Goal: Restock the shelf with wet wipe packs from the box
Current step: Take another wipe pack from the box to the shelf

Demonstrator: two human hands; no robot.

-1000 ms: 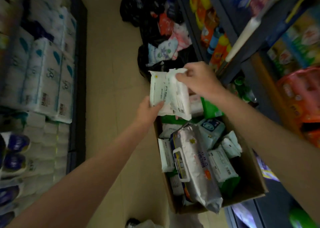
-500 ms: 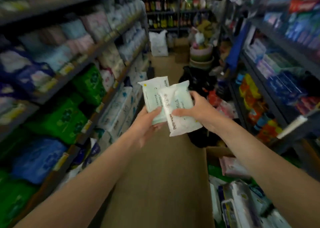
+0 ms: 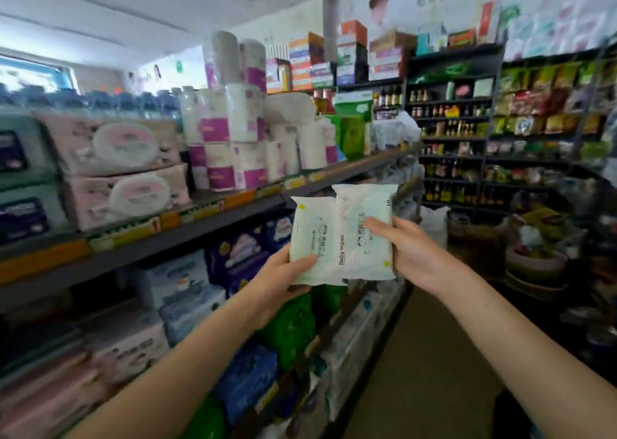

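Observation:
Two pale green-white wet wipe packs are held upright at chest height before the left shelf. My left hand [image 3: 278, 280] grips the left pack [image 3: 309, 235] at its lower edge, thumb on the front. My right hand [image 3: 405, 250] grips the right pack [image 3: 365, 228], marked "Baby wipes", from its right side, thumb across the front. The right pack overlaps the left one. The shelf [image 3: 207, 235] runs along the left, its grey edge carrying yellow price labels. The box is out of view.
On the upper shelf board stand pink tissue packs [image 3: 130, 184] and toilet roll packs [image 3: 233, 144]. Blue and green packs fill the lower shelves [image 3: 243, 368]. Bottle shelves [image 3: 450, 144] close the far end; the aisle floor [image 3: 424, 365] runs ahead on the right.
The view has swung up from the box to the left shelf. Both hands have risen with the two packs, which now stand upright near the upper shelf edge.

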